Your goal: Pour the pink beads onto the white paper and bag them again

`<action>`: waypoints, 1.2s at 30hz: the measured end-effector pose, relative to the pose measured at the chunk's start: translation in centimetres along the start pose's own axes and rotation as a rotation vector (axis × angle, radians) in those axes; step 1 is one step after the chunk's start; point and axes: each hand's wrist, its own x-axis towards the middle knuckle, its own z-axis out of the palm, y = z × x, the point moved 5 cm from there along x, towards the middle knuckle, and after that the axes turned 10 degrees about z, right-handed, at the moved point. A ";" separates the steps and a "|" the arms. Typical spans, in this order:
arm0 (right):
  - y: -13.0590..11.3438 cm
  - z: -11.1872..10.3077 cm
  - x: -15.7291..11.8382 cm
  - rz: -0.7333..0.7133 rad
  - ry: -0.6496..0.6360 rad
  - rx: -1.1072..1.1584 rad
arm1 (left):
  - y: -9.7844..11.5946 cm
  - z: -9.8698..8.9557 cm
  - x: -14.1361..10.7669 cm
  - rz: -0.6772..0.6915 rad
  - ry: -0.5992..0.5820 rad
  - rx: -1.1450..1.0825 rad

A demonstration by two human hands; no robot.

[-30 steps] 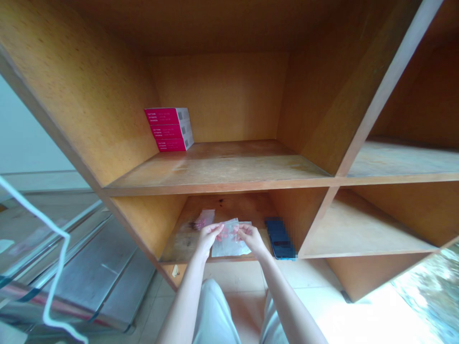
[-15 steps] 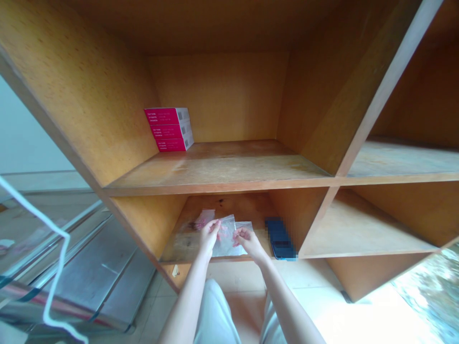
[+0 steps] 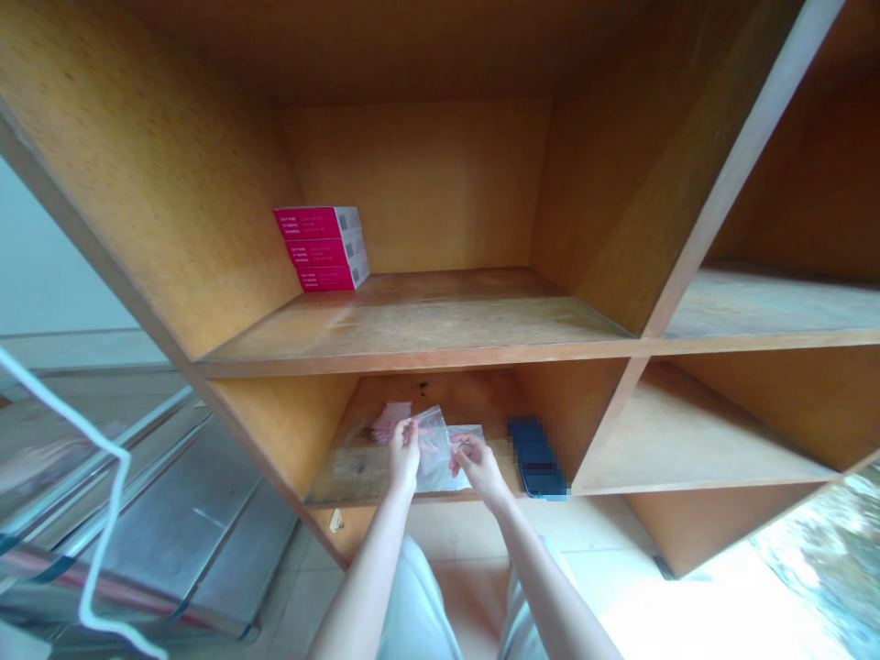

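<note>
My left hand (image 3: 405, 456) pinches the left edge of a clear plastic zip bag (image 3: 432, 445), held tilted over the lower shelf. My right hand (image 3: 477, 466) has its fingers closed at the bag's right edge. Something small and reddish shows at those fingertips, too small to name. Under and behind the right hand lies another clear bag (image 3: 470, 430), flat on the shelf. A small bag with pinkish contents (image 3: 390, 423) rests behind my left hand.
A dark blue flat object (image 3: 540, 463), blurred out, lies right of my hands. Several pink-and-white boxes (image 3: 322, 249) are stacked on the shelf above. The wooden shelf edge (image 3: 426, 358) runs above my hands. Metal-framed panels (image 3: 171, 518) stand at left.
My left hand has turned more upright and risen slightly, tilting the bag's top to the left. My right hand stays almost in place at the bag's right edge.
</note>
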 end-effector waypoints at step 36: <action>1.6 -8.4 8.3 -0.145 0.522 -0.385 | -5.3 -2.9 -0.1 -0.040 -0.060 -0.029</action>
